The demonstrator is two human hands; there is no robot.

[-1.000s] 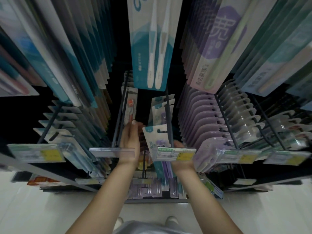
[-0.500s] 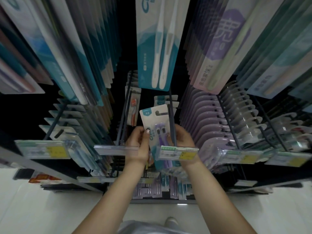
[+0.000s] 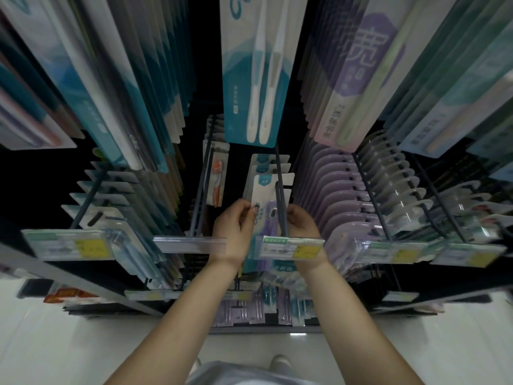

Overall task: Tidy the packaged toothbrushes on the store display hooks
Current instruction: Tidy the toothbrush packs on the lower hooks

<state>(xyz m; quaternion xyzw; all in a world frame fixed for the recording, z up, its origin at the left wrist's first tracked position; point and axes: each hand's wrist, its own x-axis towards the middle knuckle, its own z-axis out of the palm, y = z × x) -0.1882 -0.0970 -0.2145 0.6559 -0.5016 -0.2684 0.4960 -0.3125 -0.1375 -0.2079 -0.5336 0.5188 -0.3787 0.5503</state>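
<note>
dark store hook racks behind; left hand and right hand, fingers curled, pinch opposite edges of white-and-purple carded toothbrush pack on grey metal hook.

At frame centre we see the left hand and right hand pinching a purple toothbrush pack on its dark display hook, above the price tag.

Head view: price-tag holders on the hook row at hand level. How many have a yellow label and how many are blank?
Yellow-label holders: 4
Blank holder: 1
Total: 5
</note>
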